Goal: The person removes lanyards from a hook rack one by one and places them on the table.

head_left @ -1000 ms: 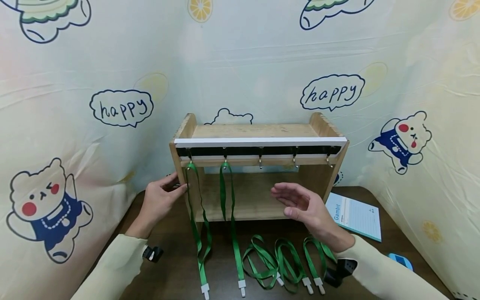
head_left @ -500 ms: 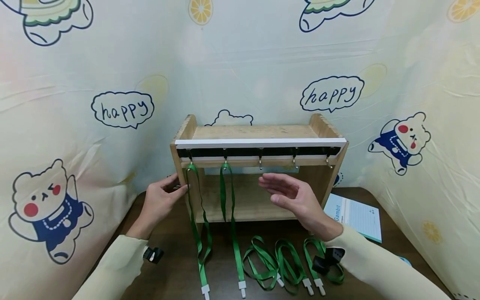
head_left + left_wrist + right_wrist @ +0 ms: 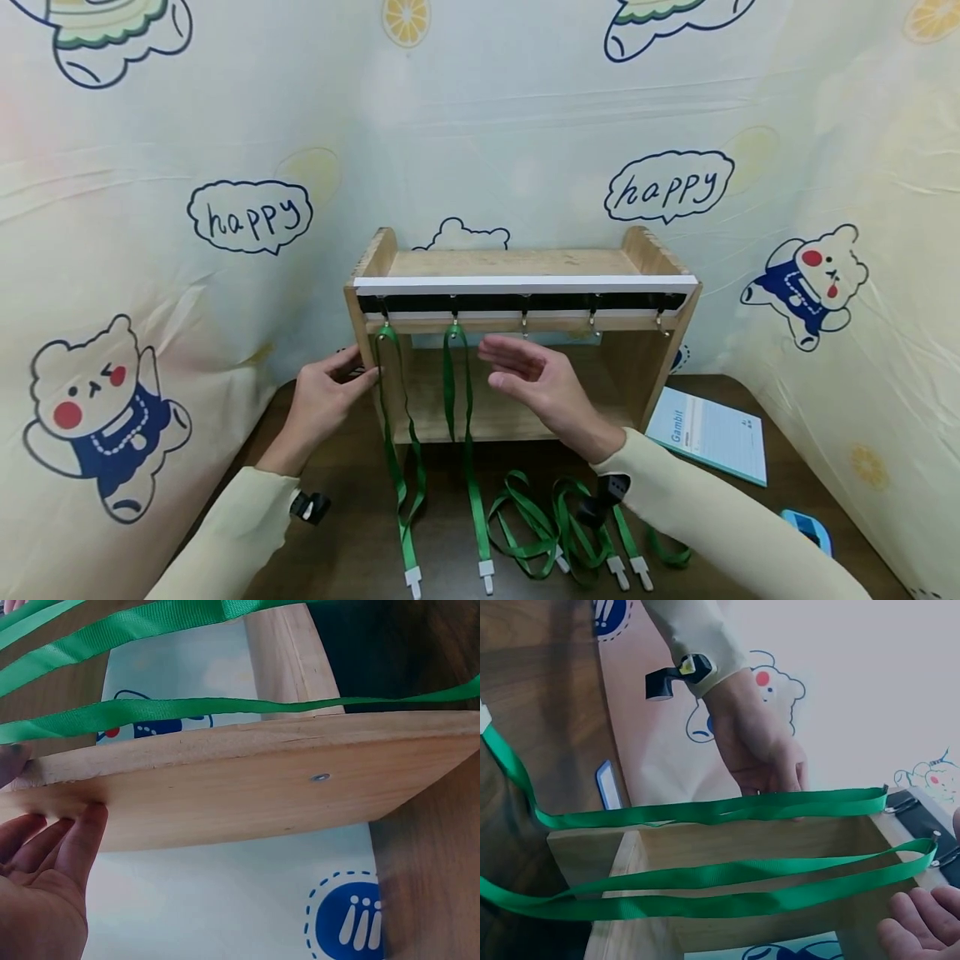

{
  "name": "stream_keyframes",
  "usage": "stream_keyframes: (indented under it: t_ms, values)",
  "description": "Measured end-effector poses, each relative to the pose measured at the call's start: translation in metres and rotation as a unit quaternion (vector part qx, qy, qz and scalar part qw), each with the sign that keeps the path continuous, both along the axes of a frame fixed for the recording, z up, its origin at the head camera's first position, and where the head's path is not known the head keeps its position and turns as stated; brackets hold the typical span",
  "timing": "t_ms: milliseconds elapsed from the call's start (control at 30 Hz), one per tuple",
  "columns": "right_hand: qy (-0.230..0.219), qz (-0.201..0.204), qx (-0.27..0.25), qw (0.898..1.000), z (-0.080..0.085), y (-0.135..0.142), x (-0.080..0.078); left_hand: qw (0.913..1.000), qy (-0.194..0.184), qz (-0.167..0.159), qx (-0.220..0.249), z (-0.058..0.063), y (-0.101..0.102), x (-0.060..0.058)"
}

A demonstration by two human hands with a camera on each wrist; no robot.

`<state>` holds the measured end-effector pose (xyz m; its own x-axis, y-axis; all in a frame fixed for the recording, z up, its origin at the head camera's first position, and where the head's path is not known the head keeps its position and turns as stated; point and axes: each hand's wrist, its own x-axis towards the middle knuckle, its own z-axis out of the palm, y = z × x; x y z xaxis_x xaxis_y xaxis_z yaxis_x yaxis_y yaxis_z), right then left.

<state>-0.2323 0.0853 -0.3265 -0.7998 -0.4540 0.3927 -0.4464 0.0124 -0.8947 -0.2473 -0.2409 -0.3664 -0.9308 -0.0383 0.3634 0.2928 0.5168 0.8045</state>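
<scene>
My left hand (image 3: 322, 400) grips the left side panel of a small wooden shelf (image 3: 510, 262), thumb at the front edge; in the left wrist view its fingers press the panel's outer face (image 3: 225, 814). Two green lanyards, the leftmost (image 3: 406, 542) and a second one (image 3: 477, 517), hang from hooks on the shelf's front rail, their white clips low at the front. My right hand (image 3: 543, 383) holds nothing, fingers extended and thumb apart, just right of the second lanyard's loop; its fingers also show beside the lanyards (image 3: 705, 907) in the right wrist view.
Three bare hooks, among them the rightmost (image 3: 661, 323), line the rail's right part. Several loose green lanyards (image 3: 525, 550) lie coiled on the dark table under my right forearm. A notebook (image 3: 708, 433) and a blue item (image 3: 808, 531) lie to the right.
My right hand has moved left, and a little up, from the right part of the shelf to beside the second hanging lanyard. The left hand stays on the side panel.
</scene>
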Motion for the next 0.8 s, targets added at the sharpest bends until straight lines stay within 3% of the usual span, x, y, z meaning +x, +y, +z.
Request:
stream_keyframes:
  t_ms: [400, 800]
  values:
    - [-0.041, -0.014, -0.004, 0.999, -0.004, -0.022, -0.013, 0.9999, 0.001, -0.008, 0.008, 0.000, 0.001, 0.000]
    - [-0.081, -0.001, 0.000, 0.997, -0.005, -0.041, -0.020, 1.0000, -0.004, -0.003, 0.006, -0.001, -0.001, 0.000]
